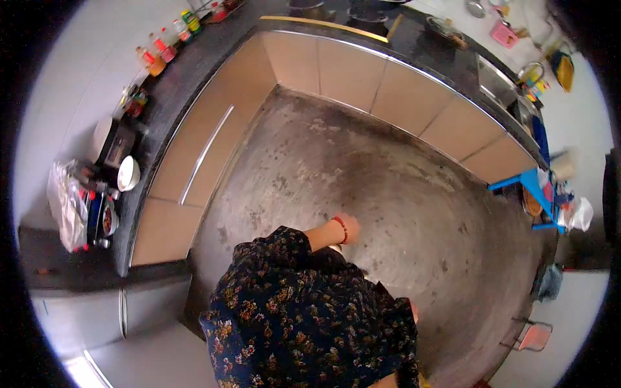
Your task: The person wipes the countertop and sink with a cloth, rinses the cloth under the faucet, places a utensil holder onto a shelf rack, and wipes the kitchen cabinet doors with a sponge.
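Note:
My left hand [349, 227], with a red beaded bracelet [341, 229] at the wrist, reaches out in front of my body above the grey floor [401, 213]. It looks curled into a rounded fist. Whether anything lies inside its fingers cannot be made out. Of my right hand [414, 311] only a small strip shows past the dark floral sleeve [394, 307]. Its fingers are hidden behind the cloth. A small pale patch shows under the left forearm, too covered to name.
Beige cabinets [343, 68] under a dark counter [194, 71] line the left and far sides. Bottles [152, 61] and a white bowl [129, 173] stand on it. At right are a sink [495, 81], a blue stool [527, 184] and a pink-seated chair [535, 337]. A fridge [97, 310] stands at lower left.

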`<state>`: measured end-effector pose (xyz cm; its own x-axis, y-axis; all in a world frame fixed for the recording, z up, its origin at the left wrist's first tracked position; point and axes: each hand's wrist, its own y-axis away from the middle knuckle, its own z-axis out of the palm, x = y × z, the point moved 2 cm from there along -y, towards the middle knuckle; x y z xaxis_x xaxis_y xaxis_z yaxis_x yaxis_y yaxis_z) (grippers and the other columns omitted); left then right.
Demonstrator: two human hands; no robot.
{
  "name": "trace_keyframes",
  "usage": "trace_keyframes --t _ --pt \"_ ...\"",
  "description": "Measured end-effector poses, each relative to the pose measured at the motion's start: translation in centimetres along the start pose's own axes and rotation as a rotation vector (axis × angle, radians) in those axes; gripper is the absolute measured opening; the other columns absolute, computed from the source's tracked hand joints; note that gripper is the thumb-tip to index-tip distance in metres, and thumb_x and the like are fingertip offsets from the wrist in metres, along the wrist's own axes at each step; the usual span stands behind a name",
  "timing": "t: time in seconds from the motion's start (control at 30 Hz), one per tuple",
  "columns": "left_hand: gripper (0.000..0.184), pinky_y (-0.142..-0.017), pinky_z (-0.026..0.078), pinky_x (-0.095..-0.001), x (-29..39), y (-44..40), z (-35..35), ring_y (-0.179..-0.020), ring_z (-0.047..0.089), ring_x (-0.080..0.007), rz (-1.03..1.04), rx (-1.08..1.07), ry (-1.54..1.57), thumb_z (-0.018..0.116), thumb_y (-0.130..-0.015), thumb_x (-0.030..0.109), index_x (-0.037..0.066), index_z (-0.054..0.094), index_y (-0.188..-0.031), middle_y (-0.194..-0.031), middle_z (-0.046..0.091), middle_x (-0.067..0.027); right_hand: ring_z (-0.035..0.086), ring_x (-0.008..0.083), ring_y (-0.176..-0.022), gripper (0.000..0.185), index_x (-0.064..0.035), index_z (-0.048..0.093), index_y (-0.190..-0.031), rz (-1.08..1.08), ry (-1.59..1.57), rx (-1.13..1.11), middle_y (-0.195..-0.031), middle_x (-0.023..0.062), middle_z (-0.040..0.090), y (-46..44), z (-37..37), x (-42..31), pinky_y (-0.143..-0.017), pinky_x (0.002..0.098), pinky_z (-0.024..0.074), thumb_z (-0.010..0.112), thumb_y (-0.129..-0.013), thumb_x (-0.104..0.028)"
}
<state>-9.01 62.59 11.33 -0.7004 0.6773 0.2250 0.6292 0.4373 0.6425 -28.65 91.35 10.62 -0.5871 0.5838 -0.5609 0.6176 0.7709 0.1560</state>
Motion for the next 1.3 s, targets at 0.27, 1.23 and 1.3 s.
trace_keyframes --t 0.27,1.23,1.3 --pt "0.029 -0.072 0.050 -0.0437 0.7 0.0 3.1 -0.088 0.061 -0.0329 0.103 0.130 0.140 0.054 -0.077 0.027 0.005 0.067 -0.090 -0.093 0.064 -0.0162 0.053 0.0182 -0.063 0.021 -0.0009 0.059 -0.103 -0.129 -0.195 -0.211 -0.074 0.0099 0.055 -5.3 2.6 5.0 -0.056 0.0268 0.0433 0.054 -0.083 -0.005" --pt "0.038 -0.074 0.048 -0.0460 -1.2 -0.2 3.0 -0.092 0.058 -0.0354 -0.123 0.351 0.420 0.061 -0.078 0.035 0.006 0.058 -0.102 -0.097 0.061 -0.0178 0.056 0.0370 -0.085 0.022 -0.0014 0.059 -0.101 -0.579 0.215 -0.292 -0.095 0.0192 0.059 -17.1 1.6 -6.2 -0.071 0.0421 0.0466 0.055 -0.082 -0.012" --pt "0.038 -0.073 0.049 -0.0458 -1.9 -0.2 3.1 -0.090 0.059 -0.0356 -0.117 0.314 0.429 0.060 -0.078 0.034 0.006 0.058 -0.103 -0.095 0.061 -0.0177 0.055 0.0373 -0.086 0.020 -0.0017 0.059 -0.099 -0.616 0.218 -0.310 -0.095 0.0191 0.058 -17.7 2.0 -6.7 -0.072 0.0419 0.0464 0.055 -0.082 -0.012"
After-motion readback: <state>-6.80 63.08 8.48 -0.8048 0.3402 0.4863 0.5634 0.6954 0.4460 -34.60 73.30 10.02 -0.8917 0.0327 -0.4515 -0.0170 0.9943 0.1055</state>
